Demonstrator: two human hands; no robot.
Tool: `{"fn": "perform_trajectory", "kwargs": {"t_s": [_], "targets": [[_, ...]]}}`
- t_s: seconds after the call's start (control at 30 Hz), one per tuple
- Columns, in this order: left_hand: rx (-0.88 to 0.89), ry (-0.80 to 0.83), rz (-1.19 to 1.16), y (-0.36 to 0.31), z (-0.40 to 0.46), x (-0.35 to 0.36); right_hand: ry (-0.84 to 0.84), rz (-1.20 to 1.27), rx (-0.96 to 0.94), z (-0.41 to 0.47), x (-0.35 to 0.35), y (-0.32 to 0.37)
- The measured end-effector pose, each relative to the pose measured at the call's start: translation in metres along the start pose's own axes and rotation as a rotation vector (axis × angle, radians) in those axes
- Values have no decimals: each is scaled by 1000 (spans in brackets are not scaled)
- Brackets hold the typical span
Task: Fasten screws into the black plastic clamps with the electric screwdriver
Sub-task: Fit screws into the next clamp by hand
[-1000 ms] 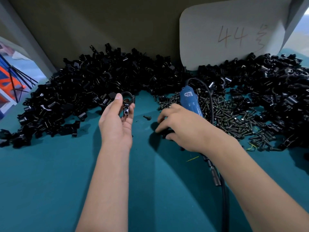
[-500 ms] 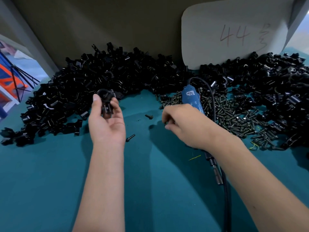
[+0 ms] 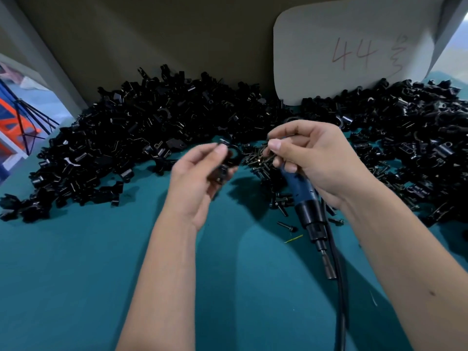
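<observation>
Teal table [image 3: 76, 287] fills the lower view, a dull wall panel standing along its back edge. Huge pile of black plastic clamps [image 3: 131, 148] spreads along the table's far side, banked against the panel; a second clamp heap [image 3: 417, 153] sits on the right part of the table. White card [image 3: 354, 46] with "44" handwritten in red leans on the panel above the gap between the two heaps. Screw pile [image 3: 260, 160], small dark screws, lies on the table in front of that gap, between the two hands; a few loose screws [image 3: 286, 226] are scattered nearer the table's front.

Right hand [image 3: 314, 158] is raised over the screw pile, thumb and forefinger pinched together on something thin and dark, probably a screw, too blurred to be sure. Its lower fingers curl round the electric screwdriver [image 3: 306, 198]: blue body, black collar, bit end pointing down toward the table's near edge, black cable [image 3: 340, 300] trailing beside it toward the camera.

Left hand [image 3: 200, 183] is held above the table just left of the screw pile, palm turned right, thumb and fingertips curled round a single black clamp [image 3: 229, 158], ring part upward; motion blur hides detail. The clamp sits just beside the right hand's pinch, not clearly touching.
</observation>
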State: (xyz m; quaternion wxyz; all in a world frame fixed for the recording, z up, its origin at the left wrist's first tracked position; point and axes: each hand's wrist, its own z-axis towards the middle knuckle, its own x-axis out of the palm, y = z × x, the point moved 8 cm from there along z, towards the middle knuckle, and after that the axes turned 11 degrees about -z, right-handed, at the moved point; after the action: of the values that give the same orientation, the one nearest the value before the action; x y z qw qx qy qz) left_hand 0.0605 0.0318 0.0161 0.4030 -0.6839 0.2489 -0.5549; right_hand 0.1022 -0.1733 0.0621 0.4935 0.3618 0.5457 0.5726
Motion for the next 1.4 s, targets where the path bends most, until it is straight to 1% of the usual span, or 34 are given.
{"fn": "perform_trajectory", "kwargs": {"t_s": [0.1, 0.2, 0.33, 0.43, 0.5, 0.57, 0.6, 0.73, 0.8, 0.83, 1.0, 1.17, 1.23, 1.3, 1.4], "targets": [[3, 164, 54, 11, -5, 25, -86, -73, -61, 0, -3, 2], [9, 227, 115, 18, -7, 35, -155, -207, -123, -1, -4, 5], [20, 235, 171, 21, -5, 34, -160, -432, -194, -2, -1, 13], [43, 213, 226, 20, -6, 32, -169, -494, -208, -3, 0, 16], [43, 183, 216, 19, -6, 30, -125, -536, -204, -3, 1, 15], [22, 170, 167, 17, -7, 29, -45, -496, -183, -2, 4, 13], [0, 171, 131, 17, -8, 30, -37, -419, -168, -2, 3, 12], [-139, 190, -6, 21, -14, 36, -177, -33, -74, -2, -13, 5], [-201, 189, -50, 24, -17, 37, -192, 86, -30, -1, -17, 1], [-222, 185, -67, 25, -18, 37, -184, 105, -14, -1, -17, 1], [-281, 146, -164, 27, -19, 34, -113, 45, -9, -1, -10, 1], [-292, 177, -122, 27, -21, 35, -52, -54, -48, -1, 2, 1], [-295, 163, -129, 27, -21, 34, -48, -106, -72, -1, 4, 3], [-298, 141, -185, 27, -20, 32, -19, -66, -69, 0, 5, 3], [-317, 158, -277, 28, -21, 36, 39, -12, -52, 0, 7, 2]]}}
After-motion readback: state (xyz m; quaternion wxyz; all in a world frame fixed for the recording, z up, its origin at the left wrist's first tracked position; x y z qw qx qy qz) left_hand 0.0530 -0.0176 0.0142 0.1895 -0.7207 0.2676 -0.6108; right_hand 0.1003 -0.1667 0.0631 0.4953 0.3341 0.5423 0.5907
